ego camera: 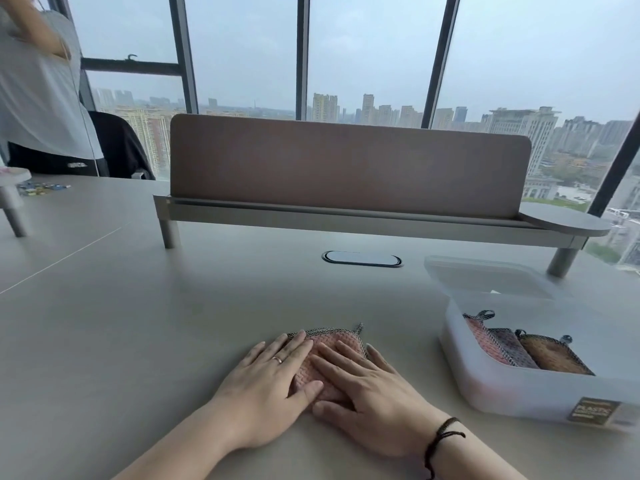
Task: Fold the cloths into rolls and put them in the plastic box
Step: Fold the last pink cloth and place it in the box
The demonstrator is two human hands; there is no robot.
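A pink knitted cloth (332, 339) with a dark checked border lies flat on the grey table near the front edge. My left hand (273, 386) and my right hand (367, 393) both press down on it with flat, spread fingers, covering most of it. To the right stands the translucent plastic box (512, 400), open. Three rolled cloths lie side by side inside it: a pink roll (483, 341), a purplish-grey roll (509, 346) and a brown roll (550, 355).
The box's clear lid (485, 278) lies just behind the box. A raised shelf with a brown divider panel (346, 168) crosses the table's back. An oval cable port (362, 259) sits mid-table. Another person (38, 88) stands at far left beside small coloured items (41, 188).
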